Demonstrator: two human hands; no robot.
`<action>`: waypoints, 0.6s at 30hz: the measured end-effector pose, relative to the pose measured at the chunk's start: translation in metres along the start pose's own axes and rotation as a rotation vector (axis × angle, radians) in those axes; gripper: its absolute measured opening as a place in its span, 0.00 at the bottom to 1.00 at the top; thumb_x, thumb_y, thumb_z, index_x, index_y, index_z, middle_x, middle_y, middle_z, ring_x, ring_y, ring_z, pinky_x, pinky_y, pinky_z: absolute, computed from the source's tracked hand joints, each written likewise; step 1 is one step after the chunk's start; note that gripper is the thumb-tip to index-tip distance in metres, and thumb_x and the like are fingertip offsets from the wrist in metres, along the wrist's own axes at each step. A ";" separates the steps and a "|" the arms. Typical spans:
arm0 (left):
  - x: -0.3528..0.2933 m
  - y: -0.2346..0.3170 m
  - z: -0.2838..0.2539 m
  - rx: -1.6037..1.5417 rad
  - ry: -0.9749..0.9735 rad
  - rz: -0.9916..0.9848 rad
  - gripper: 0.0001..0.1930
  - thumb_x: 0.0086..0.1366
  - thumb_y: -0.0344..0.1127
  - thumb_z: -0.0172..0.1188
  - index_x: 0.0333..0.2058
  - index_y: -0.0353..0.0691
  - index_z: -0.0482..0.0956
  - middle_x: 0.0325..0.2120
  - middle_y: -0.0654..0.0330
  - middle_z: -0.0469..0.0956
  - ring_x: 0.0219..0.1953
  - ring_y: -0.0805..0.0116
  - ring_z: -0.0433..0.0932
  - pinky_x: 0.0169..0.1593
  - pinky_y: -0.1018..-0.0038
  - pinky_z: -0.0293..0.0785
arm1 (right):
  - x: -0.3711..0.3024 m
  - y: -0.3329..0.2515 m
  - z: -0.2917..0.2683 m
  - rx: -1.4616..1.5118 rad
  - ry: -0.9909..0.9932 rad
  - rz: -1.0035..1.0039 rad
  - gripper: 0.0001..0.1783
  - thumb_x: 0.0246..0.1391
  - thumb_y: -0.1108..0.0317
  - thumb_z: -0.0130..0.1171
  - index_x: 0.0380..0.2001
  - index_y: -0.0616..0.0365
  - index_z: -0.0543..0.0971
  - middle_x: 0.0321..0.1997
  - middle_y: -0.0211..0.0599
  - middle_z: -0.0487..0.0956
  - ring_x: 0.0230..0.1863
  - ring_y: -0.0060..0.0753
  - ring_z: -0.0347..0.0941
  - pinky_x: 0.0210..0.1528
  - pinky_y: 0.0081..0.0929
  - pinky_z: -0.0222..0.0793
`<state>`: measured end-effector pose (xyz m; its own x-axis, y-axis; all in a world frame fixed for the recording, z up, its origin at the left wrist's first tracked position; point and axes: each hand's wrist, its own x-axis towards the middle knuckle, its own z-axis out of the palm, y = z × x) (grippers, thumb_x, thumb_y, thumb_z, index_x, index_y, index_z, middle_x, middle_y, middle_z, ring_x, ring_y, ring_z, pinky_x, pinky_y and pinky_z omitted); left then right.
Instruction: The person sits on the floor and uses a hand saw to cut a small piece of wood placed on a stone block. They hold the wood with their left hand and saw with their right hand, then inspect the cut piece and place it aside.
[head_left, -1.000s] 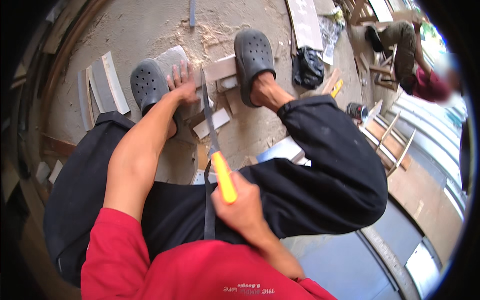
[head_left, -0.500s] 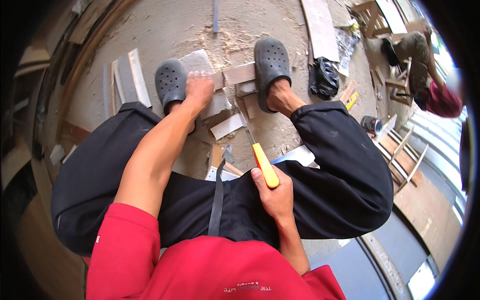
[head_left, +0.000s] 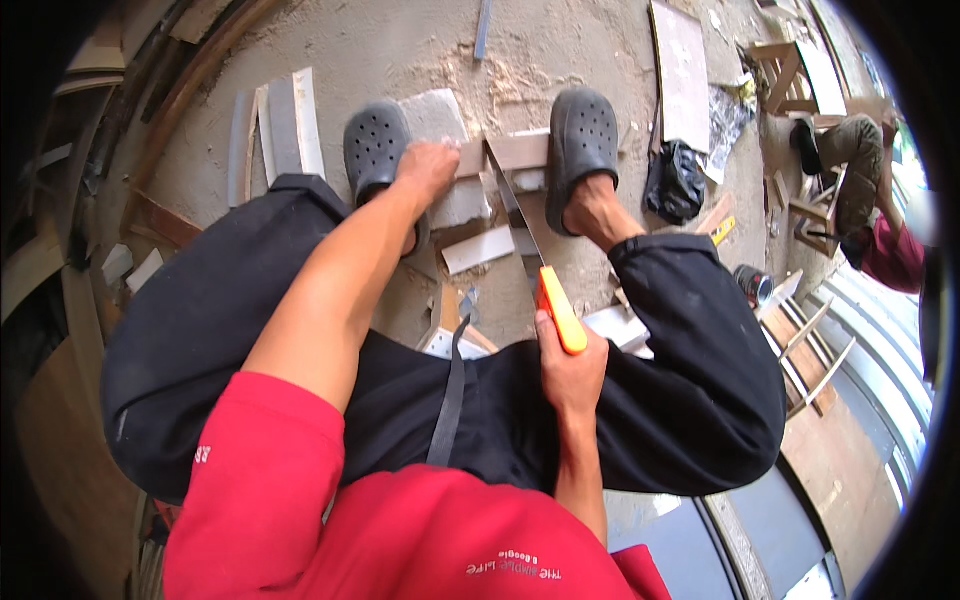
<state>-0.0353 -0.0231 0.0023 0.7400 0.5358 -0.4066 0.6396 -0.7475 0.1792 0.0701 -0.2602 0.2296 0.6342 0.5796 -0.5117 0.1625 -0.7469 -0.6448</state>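
1. the yellow-handled saw [head_left: 563,310] slants forward and leftward, the far part of its blade [head_left: 513,205] crossing the wood strip [head_left: 525,152] in view.
2. the right clog [head_left: 583,135] stands at the strip's right end.
3. the wood strip lies ahead of the saw grip, long axis left to right, across the blade's line.
4. the right hand [head_left: 573,368], farther off, is wrapped around the handle.
5. the left hand [head_left: 430,168] is nearer, at the strip's left end; whether its fingers close there cannot be told.
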 end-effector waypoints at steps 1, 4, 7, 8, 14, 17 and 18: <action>0.000 -0.003 0.002 0.002 0.002 -0.001 0.14 0.65 0.33 0.51 0.46 0.40 0.80 0.39 0.53 0.83 0.40 0.53 0.84 0.42 0.60 0.79 | 0.000 -0.001 0.000 -0.011 -0.006 -0.010 0.14 0.55 0.65 0.64 0.29 0.68 0.79 0.18 0.49 0.75 0.18 0.29 0.68 0.26 0.31 0.67; -0.002 -0.003 0.008 0.006 0.116 0.007 0.13 0.64 0.34 0.53 0.45 0.39 0.81 0.38 0.53 0.83 0.40 0.53 0.84 0.42 0.60 0.79 | -0.017 -0.015 0.004 -0.027 -0.052 0.015 0.13 0.55 0.66 0.64 0.29 0.68 0.80 0.19 0.51 0.76 0.19 0.35 0.73 0.27 0.33 0.68; 0.000 -0.001 0.000 0.001 0.011 0.000 0.13 0.62 0.33 0.54 0.44 0.39 0.81 0.37 0.53 0.83 0.40 0.53 0.84 0.42 0.60 0.79 | -0.043 -0.023 -0.010 -0.074 0.014 -0.083 0.10 0.54 0.68 0.63 0.27 0.66 0.79 0.19 0.53 0.75 0.21 0.53 0.75 0.27 0.37 0.69; 0.001 0.000 -0.004 -0.002 -0.069 -0.007 0.13 0.62 0.33 0.54 0.44 0.39 0.81 0.37 0.53 0.83 0.39 0.53 0.84 0.42 0.60 0.79 | -0.047 -0.028 -0.014 -0.063 0.033 -0.091 0.10 0.53 0.68 0.63 0.26 0.66 0.79 0.19 0.53 0.75 0.22 0.56 0.75 0.26 0.38 0.69; -0.003 -0.002 -0.003 -0.021 0.032 0.017 0.13 0.62 0.32 0.54 0.44 0.39 0.80 0.36 0.52 0.83 0.38 0.52 0.84 0.42 0.60 0.79 | 0.021 -0.010 0.044 -0.067 -0.016 -0.031 0.11 0.53 0.67 0.61 0.26 0.66 0.77 0.21 0.57 0.74 0.25 0.61 0.73 0.28 0.41 0.68; -0.004 -0.004 -0.005 -0.016 -0.022 0.007 0.12 0.62 0.31 0.53 0.41 0.39 0.82 0.35 0.51 0.83 0.38 0.52 0.84 0.41 0.60 0.79 | 0.010 -0.006 0.032 -0.088 -0.019 -0.042 0.11 0.53 0.67 0.61 0.26 0.66 0.77 0.21 0.57 0.74 0.25 0.61 0.74 0.28 0.41 0.68; 0.000 -0.007 -0.007 -0.022 0.038 -0.004 0.11 0.61 0.31 0.54 0.40 0.39 0.82 0.35 0.51 0.83 0.38 0.52 0.84 0.41 0.60 0.80 | 0.004 -0.006 0.022 -0.088 -0.012 -0.066 0.11 0.52 0.67 0.61 0.26 0.67 0.77 0.21 0.57 0.74 0.25 0.60 0.74 0.28 0.41 0.68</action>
<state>-0.0378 -0.0154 0.0070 0.7447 0.5534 -0.3729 0.6465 -0.7370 0.1972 0.0555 -0.2465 0.2186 0.6110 0.6319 -0.4768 0.2697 -0.7325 -0.6251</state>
